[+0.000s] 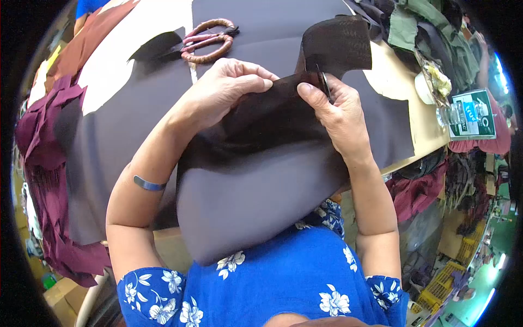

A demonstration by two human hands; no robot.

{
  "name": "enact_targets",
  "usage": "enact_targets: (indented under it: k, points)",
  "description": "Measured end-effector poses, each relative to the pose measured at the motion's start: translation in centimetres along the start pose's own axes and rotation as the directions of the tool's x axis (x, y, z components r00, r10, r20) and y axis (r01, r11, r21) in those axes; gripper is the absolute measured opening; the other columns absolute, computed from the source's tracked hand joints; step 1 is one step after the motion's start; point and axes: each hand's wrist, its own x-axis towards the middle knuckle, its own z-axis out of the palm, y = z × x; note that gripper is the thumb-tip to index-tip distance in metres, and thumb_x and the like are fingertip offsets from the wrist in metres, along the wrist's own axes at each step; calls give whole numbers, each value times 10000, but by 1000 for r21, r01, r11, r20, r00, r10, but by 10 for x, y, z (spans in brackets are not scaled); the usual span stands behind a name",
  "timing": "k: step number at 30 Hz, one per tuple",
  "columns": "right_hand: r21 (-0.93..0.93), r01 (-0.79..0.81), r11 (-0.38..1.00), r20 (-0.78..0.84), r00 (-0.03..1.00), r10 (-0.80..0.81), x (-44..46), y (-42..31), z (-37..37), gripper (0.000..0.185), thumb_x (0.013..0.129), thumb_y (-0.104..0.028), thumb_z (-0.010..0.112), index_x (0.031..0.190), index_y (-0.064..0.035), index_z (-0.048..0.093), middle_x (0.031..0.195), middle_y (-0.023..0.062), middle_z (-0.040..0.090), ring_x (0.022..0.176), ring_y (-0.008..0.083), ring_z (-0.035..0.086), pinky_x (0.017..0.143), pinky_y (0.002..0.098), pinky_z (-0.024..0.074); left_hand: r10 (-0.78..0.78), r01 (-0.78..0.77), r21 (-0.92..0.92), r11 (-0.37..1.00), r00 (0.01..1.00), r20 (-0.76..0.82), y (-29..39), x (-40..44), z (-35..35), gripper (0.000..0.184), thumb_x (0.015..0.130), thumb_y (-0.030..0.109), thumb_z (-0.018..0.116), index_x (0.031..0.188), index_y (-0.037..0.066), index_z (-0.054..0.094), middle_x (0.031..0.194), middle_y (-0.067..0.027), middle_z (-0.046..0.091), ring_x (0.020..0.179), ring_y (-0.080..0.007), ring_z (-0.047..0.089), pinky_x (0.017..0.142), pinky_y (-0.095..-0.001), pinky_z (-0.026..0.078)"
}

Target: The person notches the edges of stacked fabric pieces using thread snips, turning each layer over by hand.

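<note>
Far left, maroon cloth (41, 128) hangs. Wrapped-handle scissors (207, 38) lie on spread dark fabric (267, 41). The left hand (231, 84) pinches the edge of a dark panel (256, 191), which drapes from both hands toward the person's front. The right hand (340, 106) grips a slim black tool (325, 84), thumb against the panel. The step appears to be edge trimming; the next move likely calls for keeping that edge taut.

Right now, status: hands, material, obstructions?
Left hand pinching dark sheet at its edge. Right hand there too, with slim dark tool, partly hidden. Sheet bent, draped toward body. Wrapped-handle scissors beyond left hand, seemingly not obstructing.
</note>
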Motion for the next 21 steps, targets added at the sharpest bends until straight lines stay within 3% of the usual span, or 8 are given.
enact_targets:
  k: [2,5,7,9,12,13,18,21]
  points:
    - [-11,-6,1000,10,1000,6,1,-5,2,345,802,-290,654,937,25,628,774,76,637,718,98,549,676,243,452,17,-17,26,1000,1000,27,3,-4,-2,167,829,93,583,954,-10,624,888,-25,632,833,-71,570,801,-209,435]
    - [-54,56,997,20,998,-55,3,-14,10,330,793,-279,665,925,21,628,764,68,634,713,93,548,666,238,451,92,-86,138,987,995,-34,-1,-8,3,161,829,119,599,934,0,631,876,-6,624,840,-64,550,818,-208,415]
    - [-117,145,982,35,989,-142,8,-21,18,308,787,-263,672,911,15,628,751,60,629,706,89,548,658,236,451,154,-157,228,961,988,29,-2,-9,0,149,827,146,614,897,17,641,820,19,600,781,-54,524,733,-203,405]
    - [-191,265,945,74,964,-255,14,-27,28,197,771,-166,667,869,0,623,724,49,620,692,74,544,641,230,447,227,-214,151,965,971,-76,-3,-15,6,202,789,128,637,895,-44,646,812,-58,625,770,-112,561,727,-240,440]
    - [-175,257,950,116,964,-240,20,-50,40,89,788,-74,622,840,-2,616,703,23,598,684,64,528,631,211,436,273,-272,28,962,954,-124,4,-35,8,164,837,164,606,916,25,645,778,32,584,687,-20,490,625,-180,389]
    - [-50,255,966,176,954,-243,23,-54,44,81,792,-57,612,853,-3,607,692,5,579,640,44,505,586,191,418,263,-274,-40,961,949,-172,5,-43,8,168,840,159,601,937,29,644,782,32,585,689,-29,499,623,-188,400]
    - [64,228,971,333,913,-236,32,-76,87,85,799,-10,555,877,-8,589,687,-4,558,531,26,464,497,177,382,229,-303,-139,943,892,-389,12,-94,-11,181,832,130,597,962,6,622,799,21,590,700,-31,520,622,-181,434]
    - [-3,369,929,358,868,-344,37,-76,121,140,763,-22,553,901,-17,576,705,34,571,578,68,501,542,221,416,240,-329,-89,940,823,-515,7,-123,-25,178,838,127,591,959,-1,614,810,9,598,696,-31,536,612,-161,447]
